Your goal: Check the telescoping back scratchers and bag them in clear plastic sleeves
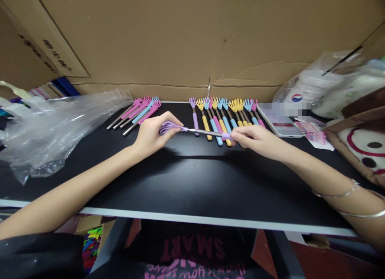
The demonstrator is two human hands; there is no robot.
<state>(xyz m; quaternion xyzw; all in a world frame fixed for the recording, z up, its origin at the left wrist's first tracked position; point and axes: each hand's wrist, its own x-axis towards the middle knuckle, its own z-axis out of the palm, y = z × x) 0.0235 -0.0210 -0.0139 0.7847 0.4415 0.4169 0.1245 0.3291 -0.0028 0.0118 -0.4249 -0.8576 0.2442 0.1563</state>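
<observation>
Between my two hands a purple back scratcher (207,132) is held level above the black table. My left hand (155,132) pinches it near its claw-shaped head, thumb and fingers closed. Around its purple handle at the other end, my right hand (254,138) is closed, hiding most of that handle. Just beyond, a row of back scratchers (224,120) in purple, yellow, blue and pink lies with claws pointing away from me. Left of that row rests a smaller bunch of pink and blue back scratchers (141,112), their bare metal rods toward me.
Clear plastic bags (60,126) lie at the left of the black table (186,182). At the right are a phone (279,120), pink-and-white cards (315,134), a bagged white container (309,88) and a brown cloth item with a cartoon face (361,138). Cardboard (180,38) stands behind.
</observation>
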